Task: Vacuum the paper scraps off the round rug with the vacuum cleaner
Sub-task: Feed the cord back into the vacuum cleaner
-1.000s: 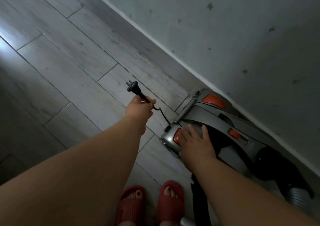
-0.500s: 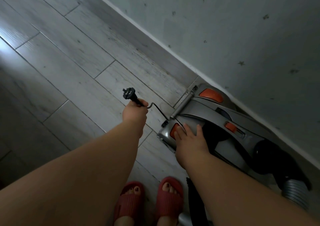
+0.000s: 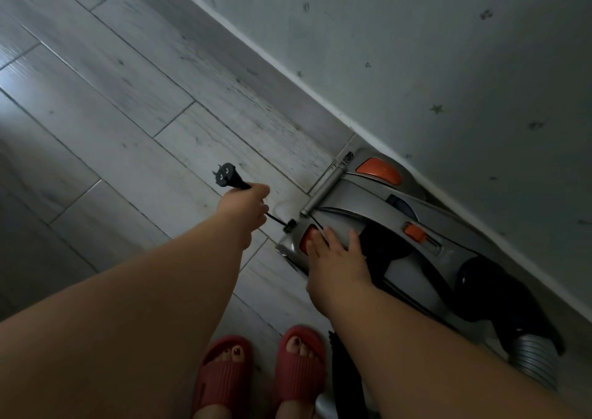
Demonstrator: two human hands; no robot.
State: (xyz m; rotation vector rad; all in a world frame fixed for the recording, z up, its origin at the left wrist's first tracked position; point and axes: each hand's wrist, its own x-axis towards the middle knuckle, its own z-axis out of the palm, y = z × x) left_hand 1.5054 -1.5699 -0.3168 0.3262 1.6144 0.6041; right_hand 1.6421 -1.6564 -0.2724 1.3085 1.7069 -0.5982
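Cord (image 3: 276, 219) hazard: left hand (image 3: 245, 205) clamps the plug (image 3: 226, 176) neck; right hand (image 3: 333, 258), fingers flat, presses the canister vacuum cleaner (image 3: 400, 223) beside the wall (image 3: 448, 66), right. A jerk could slide it or slip the plug free.

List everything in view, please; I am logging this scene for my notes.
floor: one, grey planks, left
wall: one, grey-green with small stars, right
vacuum cleaner: one, grey with orange buttons, on floor against wall
plug: one, black, left of vacuum cleaner
cord: one, black, from plug to vacuum cleaner
hose: one, grey ribbed, lower right
slippers: two, red, bottom centre
left hand: grips plug
right hand: rests flat on vacuum cleaner
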